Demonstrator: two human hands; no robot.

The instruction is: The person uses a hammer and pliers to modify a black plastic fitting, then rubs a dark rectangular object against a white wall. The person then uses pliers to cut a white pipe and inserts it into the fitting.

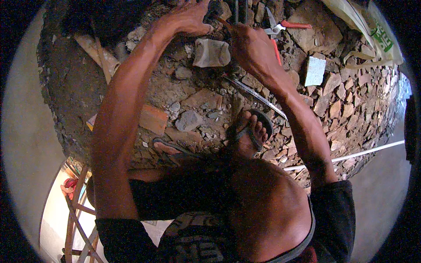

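Note:
My left hand reaches to the top edge, its thumb and fingers curved about a dark, rounded thing that I cannot make out. Close by on its right, my right hand is closed in a fist. A thin brownish, stick-like piece juts from that fist toward the dark thing; its kind is unclear. Behind the fist stand dark upright pipes. Below and between the hands lies a translucent, squarish block on the soil. Right of my fist rest red-handled snips, their blades apart.
Broken tile and stones cover the ground on the right. A narrow metal strip lies beside my sandaled foot. Around it are a reddish brick piece, a pale block, a white sack and a white pipe.

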